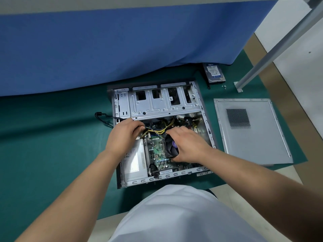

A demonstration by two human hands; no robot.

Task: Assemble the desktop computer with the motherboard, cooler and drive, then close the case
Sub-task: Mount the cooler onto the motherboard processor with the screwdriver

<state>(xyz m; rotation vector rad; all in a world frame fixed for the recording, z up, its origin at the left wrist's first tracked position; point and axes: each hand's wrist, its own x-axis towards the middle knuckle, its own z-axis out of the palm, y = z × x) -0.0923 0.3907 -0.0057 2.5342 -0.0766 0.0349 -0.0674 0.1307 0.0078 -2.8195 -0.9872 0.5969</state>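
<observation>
While both hands work inside it, open case (158, 102) lies flat mid-surface (52, 137).
Right hand (189, 145) grips black cooler (171, 147) over motherboard (157, 154), fingertips hidden beneath; left hand (124, 135) curls into yellow cables (162, 131), grip unclear. Side panel (253, 133) lies at right edge; drive (214, 72) at far edge, partly under blue cloth (104, 49).

Open case (162, 102) flat, motherboard (158, 152) inside, black cooler (170, 145) on it; drive (214, 72) at 1 o'clock; side panel (251, 137) at 3 o'clock.
</observation>
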